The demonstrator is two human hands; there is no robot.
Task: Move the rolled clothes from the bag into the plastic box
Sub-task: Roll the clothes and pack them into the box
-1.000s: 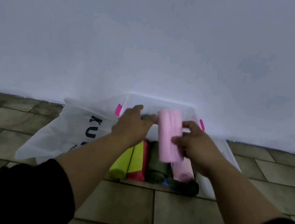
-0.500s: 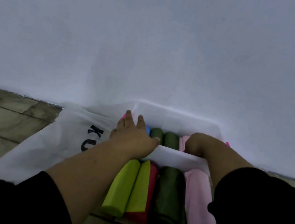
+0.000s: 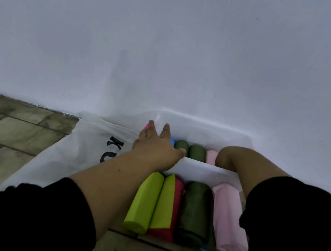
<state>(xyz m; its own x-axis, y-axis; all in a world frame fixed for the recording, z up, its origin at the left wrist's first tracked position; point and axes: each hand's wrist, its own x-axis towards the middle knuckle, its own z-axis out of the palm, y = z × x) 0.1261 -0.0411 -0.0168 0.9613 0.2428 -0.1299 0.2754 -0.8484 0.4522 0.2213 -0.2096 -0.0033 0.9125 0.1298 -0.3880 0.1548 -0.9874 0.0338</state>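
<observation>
Your left hand (image 3: 154, 145) is stretched forward with the palm down, fingers spread flat and thumb angled out to the right, nothing held in it. Your left forearm runs bare from a black sleeve (image 3: 33, 219) pushed up near the elbow. Your right hand (image 3: 226, 157) is bent downward at the wrist, so its fingers are hidden; whether they grip anything cannot be told. Your right forearm is bare too.

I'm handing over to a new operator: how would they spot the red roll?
Find the clear plastic box against the white wall. Rolls lie in front of its near wall. The red roll is mostly hidden, wedged between a lime-green roll and a dark green roll.
</observation>
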